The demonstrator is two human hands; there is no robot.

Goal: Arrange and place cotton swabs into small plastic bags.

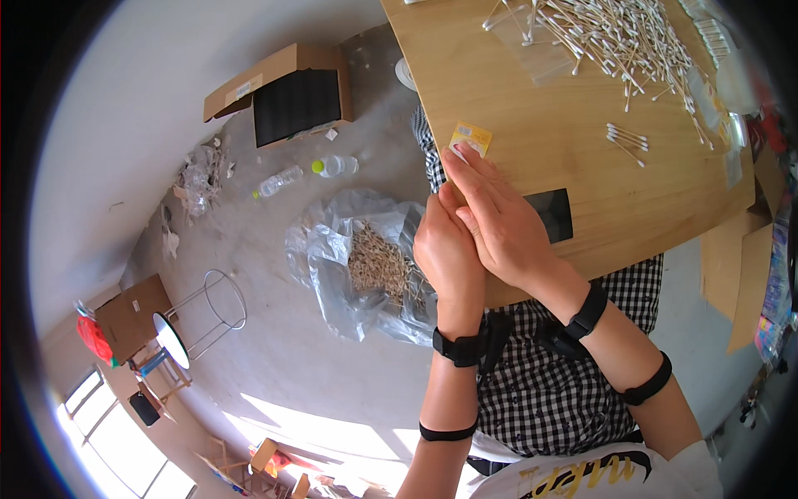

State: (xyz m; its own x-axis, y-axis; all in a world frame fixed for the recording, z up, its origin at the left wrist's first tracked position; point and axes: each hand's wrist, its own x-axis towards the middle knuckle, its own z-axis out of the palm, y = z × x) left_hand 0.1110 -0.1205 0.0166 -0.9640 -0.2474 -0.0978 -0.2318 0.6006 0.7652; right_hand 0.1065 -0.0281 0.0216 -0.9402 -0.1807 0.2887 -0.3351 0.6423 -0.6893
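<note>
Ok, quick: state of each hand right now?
Left hand: curled against the right; fingers partly hidden, so any hold can't be told.
Right hand: fingers extended, tips at the yellow packet; grip can't be told.

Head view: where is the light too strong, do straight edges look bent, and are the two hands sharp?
In the head view, the window is nearly white, with glare on the sunlit floor; in the head view, the table's near edge curves and the corners are dark; in the same view, the left hand and right hand look fairly sharp.
</note>
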